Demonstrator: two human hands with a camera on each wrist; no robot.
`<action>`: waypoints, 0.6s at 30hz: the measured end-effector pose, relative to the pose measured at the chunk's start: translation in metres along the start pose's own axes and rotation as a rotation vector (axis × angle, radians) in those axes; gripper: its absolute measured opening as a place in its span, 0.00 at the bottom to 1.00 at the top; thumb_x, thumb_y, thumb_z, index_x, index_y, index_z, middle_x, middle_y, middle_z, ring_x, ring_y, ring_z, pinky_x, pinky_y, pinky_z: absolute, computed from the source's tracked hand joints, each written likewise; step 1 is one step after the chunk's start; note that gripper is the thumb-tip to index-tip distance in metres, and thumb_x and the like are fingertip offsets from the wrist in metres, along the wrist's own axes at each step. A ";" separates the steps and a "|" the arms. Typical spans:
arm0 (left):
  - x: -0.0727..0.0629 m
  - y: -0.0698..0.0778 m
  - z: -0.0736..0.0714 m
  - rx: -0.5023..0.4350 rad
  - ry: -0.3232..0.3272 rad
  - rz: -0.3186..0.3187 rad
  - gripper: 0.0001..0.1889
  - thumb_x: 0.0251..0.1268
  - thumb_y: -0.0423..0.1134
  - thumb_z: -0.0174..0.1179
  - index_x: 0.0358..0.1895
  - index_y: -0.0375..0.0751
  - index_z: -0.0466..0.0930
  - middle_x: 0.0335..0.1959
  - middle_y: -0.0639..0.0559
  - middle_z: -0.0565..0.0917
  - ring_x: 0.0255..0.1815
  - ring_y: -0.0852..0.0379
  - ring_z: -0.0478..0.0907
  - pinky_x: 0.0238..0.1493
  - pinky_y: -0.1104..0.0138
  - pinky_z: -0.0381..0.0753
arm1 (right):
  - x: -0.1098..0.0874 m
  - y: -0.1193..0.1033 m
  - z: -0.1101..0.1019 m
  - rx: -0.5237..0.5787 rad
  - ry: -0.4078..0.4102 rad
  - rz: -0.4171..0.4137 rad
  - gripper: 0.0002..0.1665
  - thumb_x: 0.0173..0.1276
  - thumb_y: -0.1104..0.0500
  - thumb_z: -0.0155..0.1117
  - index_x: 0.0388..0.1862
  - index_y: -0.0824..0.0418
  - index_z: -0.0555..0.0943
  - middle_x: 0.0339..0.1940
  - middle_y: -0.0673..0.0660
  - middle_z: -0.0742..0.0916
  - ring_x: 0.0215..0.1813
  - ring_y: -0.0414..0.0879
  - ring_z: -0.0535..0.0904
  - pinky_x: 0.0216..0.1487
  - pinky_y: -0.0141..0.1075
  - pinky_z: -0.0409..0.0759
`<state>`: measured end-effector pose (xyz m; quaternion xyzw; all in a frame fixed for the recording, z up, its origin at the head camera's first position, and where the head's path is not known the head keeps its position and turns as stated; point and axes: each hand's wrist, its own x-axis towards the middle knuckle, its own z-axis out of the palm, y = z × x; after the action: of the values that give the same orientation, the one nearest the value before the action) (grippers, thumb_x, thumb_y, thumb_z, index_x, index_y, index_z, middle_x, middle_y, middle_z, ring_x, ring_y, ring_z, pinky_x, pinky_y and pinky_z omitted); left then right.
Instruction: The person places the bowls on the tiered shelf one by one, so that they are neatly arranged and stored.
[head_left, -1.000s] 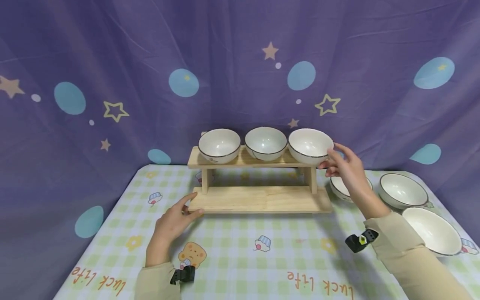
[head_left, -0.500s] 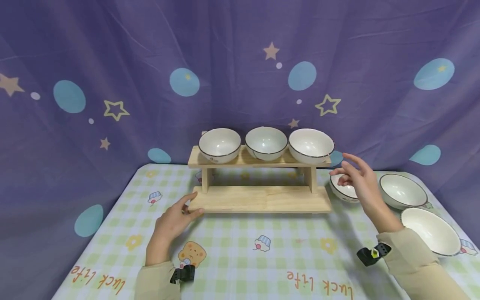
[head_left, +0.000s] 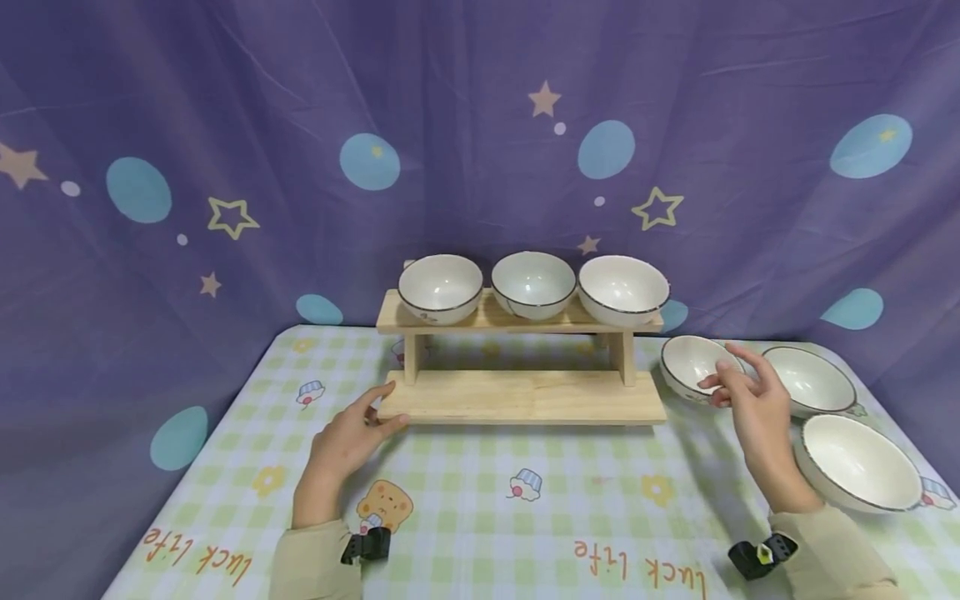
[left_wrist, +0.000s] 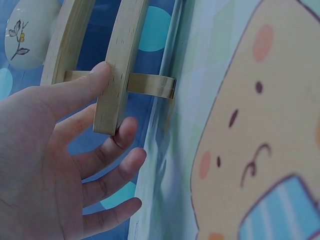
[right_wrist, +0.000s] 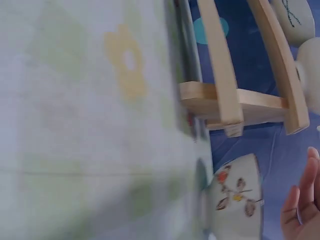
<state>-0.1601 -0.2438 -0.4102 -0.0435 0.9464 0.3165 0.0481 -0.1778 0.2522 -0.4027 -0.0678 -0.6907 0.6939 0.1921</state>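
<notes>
My left hand [head_left: 345,442] grips the left end of a two-tier wooden rack [head_left: 525,396] at its lower board. In the left wrist view the thumb of that hand [left_wrist: 65,165] lies on one side of the board, with fingers on the other. Three white dark-rimmed bowls stand on the upper board: a left bowl [head_left: 441,287], a middle bowl [head_left: 534,283] and a right bowl [head_left: 624,287]. My right hand [head_left: 761,417], holding nothing, hovers with loosely bent fingers over a small bowl [head_left: 686,367] right of the rack, overlapping its rim in the head view.
Two more white bowls stand at the right side of the table, a farther bowl [head_left: 810,379] and a nearer, wider bowl [head_left: 858,462]. A checked tablecloth [head_left: 465,533] covers the table. Behind the rack hangs a purple curtain [head_left: 465,167].
My right hand has let go of the right bowl on the upper board and moved down and to the right, over the small bowl. The left hand stays on the rack.
</notes>
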 end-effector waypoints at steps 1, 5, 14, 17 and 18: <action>0.000 0.000 0.000 0.000 0.001 0.001 0.40 0.70 0.65 0.62 0.80 0.53 0.65 0.61 0.37 0.79 0.44 0.46 0.81 0.41 0.50 0.75 | -0.002 0.002 -0.001 0.008 0.025 0.015 0.13 0.79 0.59 0.62 0.60 0.49 0.79 0.21 0.47 0.88 0.22 0.38 0.79 0.31 0.25 0.78; -0.001 0.000 0.000 -0.002 0.001 0.002 0.40 0.70 0.64 0.62 0.80 0.52 0.65 0.61 0.37 0.80 0.44 0.46 0.81 0.41 0.50 0.75 | -0.006 0.009 -0.005 0.027 0.095 0.053 0.14 0.79 0.59 0.62 0.60 0.52 0.79 0.20 0.48 0.87 0.21 0.38 0.79 0.30 0.24 0.78; -0.001 -0.001 0.000 -0.002 0.001 0.004 0.40 0.71 0.64 0.62 0.80 0.52 0.65 0.60 0.37 0.80 0.45 0.46 0.81 0.42 0.49 0.75 | -0.007 0.019 -0.011 -0.011 0.143 0.140 0.15 0.79 0.59 0.62 0.61 0.53 0.77 0.18 0.46 0.87 0.19 0.37 0.79 0.28 0.24 0.77; -0.001 0.000 0.000 -0.005 -0.003 0.003 0.40 0.71 0.64 0.62 0.80 0.53 0.65 0.61 0.37 0.79 0.45 0.45 0.81 0.41 0.49 0.75 | -0.006 0.021 -0.014 -0.059 0.121 0.174 0.22 0.80 0.57 0.61 0.69 0.58 0.73 0.19 0.44 0.87 0.19 0.37 0.79 0.28 0.24 0.78; 0.000 0.000 0.000 -0.005 -0.003 0.003 0.40 0.71 0.64 0.62 0.80 0.53 0.65 0.61 0.37 0.79 0.45 0.46 0.81 0.41 0.49 0.75 | -0.006 0.022 -0.016 -0.076 0.110 0.183 0.26 0.80 0.56 0.61 0.72 0.60 0.70 0.19 0.44 0.87 0.20 0.37 0.79 0.28 0.24 0.78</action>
<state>-0.1597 -0.2440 -0.4099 -0.0419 0.9456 0.3188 0.0493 -0.1701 0.2650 -0.4256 -0.1761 -0.6957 0.6771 0.1629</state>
